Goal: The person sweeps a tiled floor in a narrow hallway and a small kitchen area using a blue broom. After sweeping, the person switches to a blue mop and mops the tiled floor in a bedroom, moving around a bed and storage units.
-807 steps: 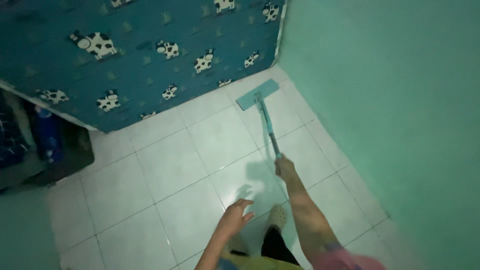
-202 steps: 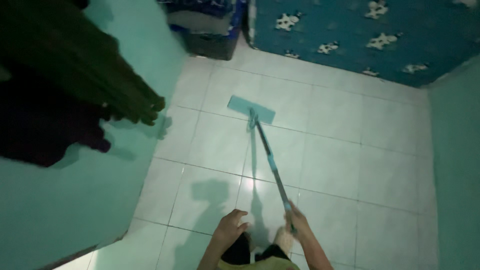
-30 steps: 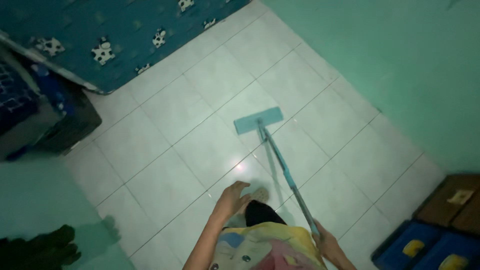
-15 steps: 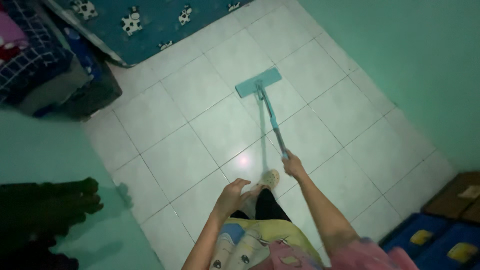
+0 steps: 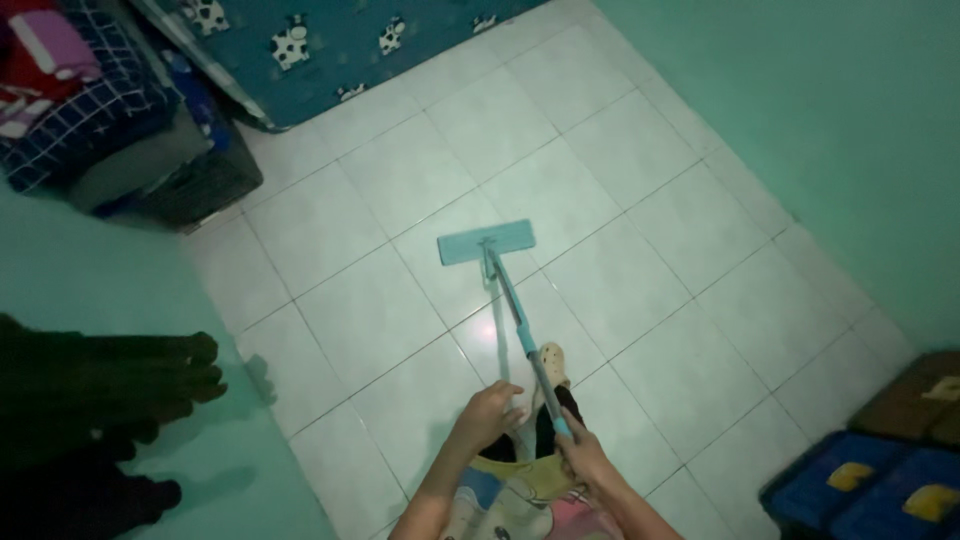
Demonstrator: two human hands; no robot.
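Observation:
A flat mop with a light blue rectangular head rests on the pale tiled floor. Its blue handle slants back toward me. My right hand is wrapped around the handle's near end. My left hand hovers just left of the handle, fingers loosely apart, holding nothing. One foot in a light clog shows under the handle.
A bed with a blue animal-print sheet lies at the top. A dark crate stacked with folded cloth stands at the left, with dark clothes hanging below it. A green wall runs along the right. Blue crates and a brown box sit bottom right.
The mop head has come back toward my feet and my right hand sits lower, closer to my body. The view has swung, bringing the crate and bed more into sight.

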